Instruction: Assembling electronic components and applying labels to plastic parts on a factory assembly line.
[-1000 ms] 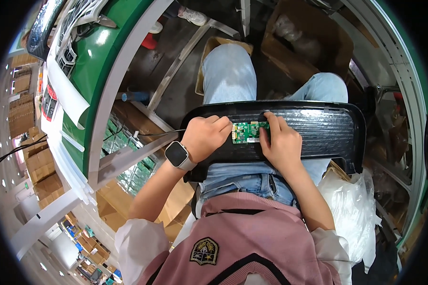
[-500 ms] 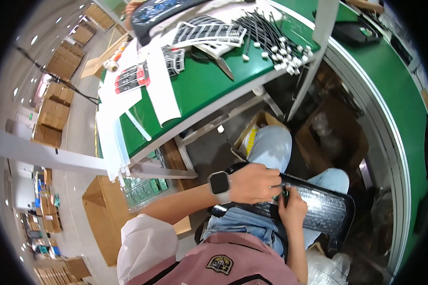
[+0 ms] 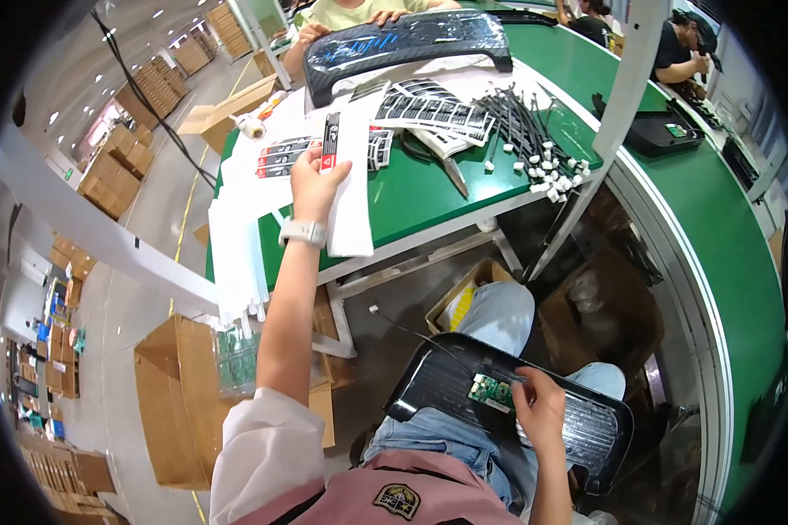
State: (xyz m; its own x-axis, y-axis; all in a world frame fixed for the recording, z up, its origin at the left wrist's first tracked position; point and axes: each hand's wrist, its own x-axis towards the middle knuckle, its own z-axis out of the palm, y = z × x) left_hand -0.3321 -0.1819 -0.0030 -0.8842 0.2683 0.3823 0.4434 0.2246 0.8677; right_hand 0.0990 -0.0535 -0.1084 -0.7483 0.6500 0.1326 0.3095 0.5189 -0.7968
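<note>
Over the table, my left hand (image 3: 317,182) pinches a narrow black-and-red label (image 3: 331,140) between thumb and fingers. White backing paper (image 3: 352,219) lies just under and beside it. On my lap rests a long black plastic housing (image 3: 433,372), its hollow side up. Inside sits a small green circuit board (image 3: 490,392). A thin black cable (image 3: 403,327) with a white connector reaches past the housing's far left edge. My right hand (image 3: 543,407) is at the board's right edge, fingers curled; what they grip is hidden.
On the green table (image 3: 411,210) lie label sheets (image 3: 438,112), scissors (image 3: 455,175) and a bundle of black cables (image 3: 534,131). Across it, another person's hands hold a wrapped black housing (image 3: 411,48). A white post (image 3: 626,87) stands right; cardboard boxes (image 3: 171,402) stand below.
My left hand has left the housing and moved up to the table, where it now holds a label. The circuit board is now uncovered; my right hand stays beside it.
</note>
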